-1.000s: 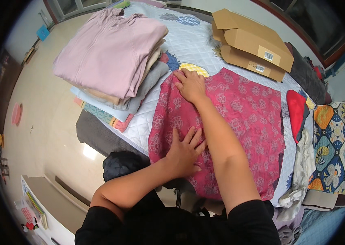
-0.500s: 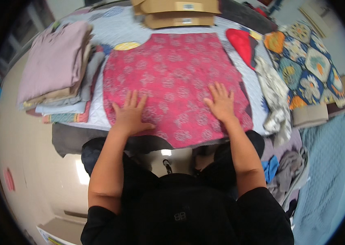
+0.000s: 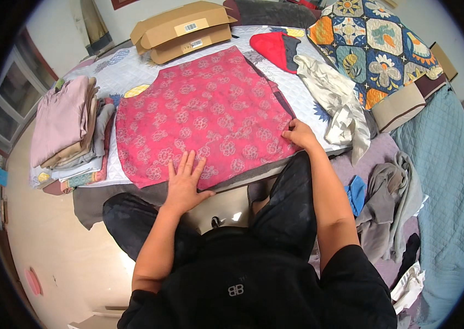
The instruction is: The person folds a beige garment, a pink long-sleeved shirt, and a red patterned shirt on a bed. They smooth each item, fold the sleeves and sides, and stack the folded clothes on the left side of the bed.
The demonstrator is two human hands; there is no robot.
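A pink cloth (image 3: pixel 204 109) patterned with pale flowers lies spread on the bed, with a curved notch at its far left. Flat on its near edge rests my left hand (image 3: pixel 185 183), fingers spread. At the cloth's right edge, my right hand (image 3: pixel 299 134) has its fingers pinched together on the fabric. A dark layer (image 3: pixel 273 90) shows along that right edge, under the pink. My right hand's fingertips are partly hidden.
Folded clothes (image 3: pixel 63 123) are stacked at the left. Behind the cloth is a cardboard box (image 3: pixel 185 30). On the right lie a red-and-dark cloth (image 3: pixel 270 49), a crumpled white cloth (image 3: pixel 333 101), a patterned cushion (image 3: pixel 377 44) and rumpled grey clothes (image 3: pixel 380 203).
My right hand has gone from lying flat on the pink cloth to pinching its right edge. My left hand stays flat near the front edge. The view has turned right.
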